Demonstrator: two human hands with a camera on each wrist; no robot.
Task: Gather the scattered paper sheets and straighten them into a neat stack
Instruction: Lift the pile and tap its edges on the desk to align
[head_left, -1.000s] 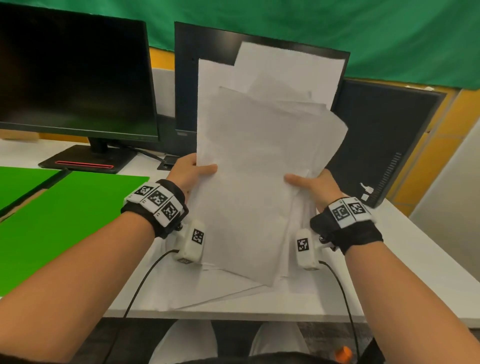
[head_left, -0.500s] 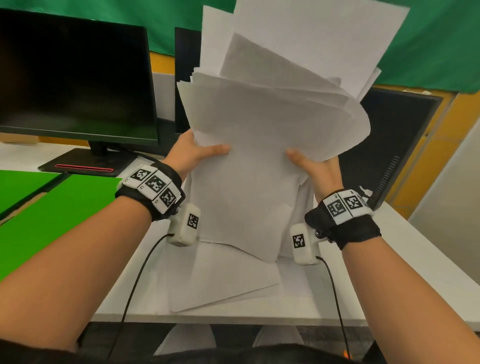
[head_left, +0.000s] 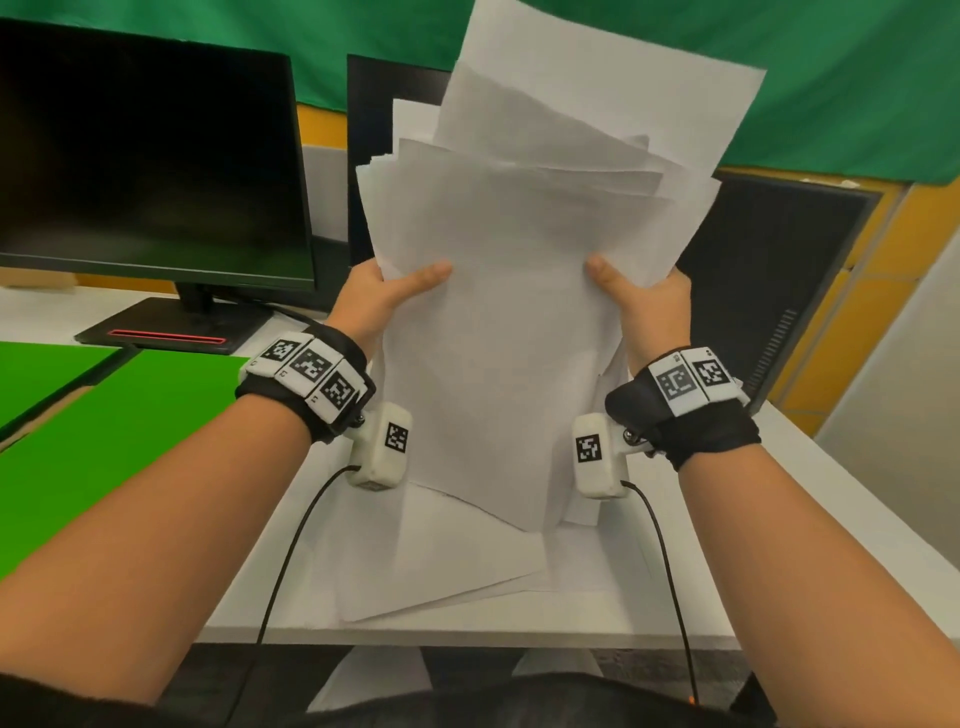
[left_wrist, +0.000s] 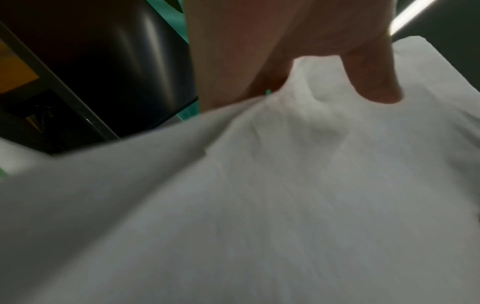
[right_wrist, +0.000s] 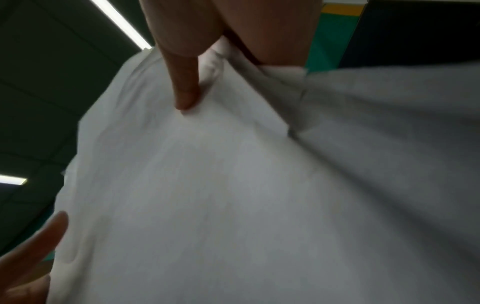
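A loose bundle of white paper sheets (head_left: 519, 312) stands upright in the air above the desk, its top edges fanned and uneven. My left hand (head_left: 379, 296) grips its left edge, thumb on the front. My right hand (head_left: 644, 301) grips the right edge the same way. The left wrist view shows the thumb (left_wrist: 369, 74) pressed onto the paper (left_wrist: 285, 195). In the right wrist view a thumb (right_wrist: 184, 86) presses the sheets (right_wrist: 259, 195). Other sheets (head_left: 447, 566) lie askew on the white desk (head_left: 810, 530) under the bundle.
A dark monitor (head_left: 145, 156) stands at the back left on its black base (head_left: 161, 332). Behind the bundle are a second dark screen (head_left: 384, 88) and a black panel (head_left: 779, 280) leaning at the right. Green mats (head_left: 104, 436) cover the desk's left side.
Both hands have raised the bundle from just above the desk to well above it. The fanned top sheets have shifted, and more of the sheets lying on the desk shows.
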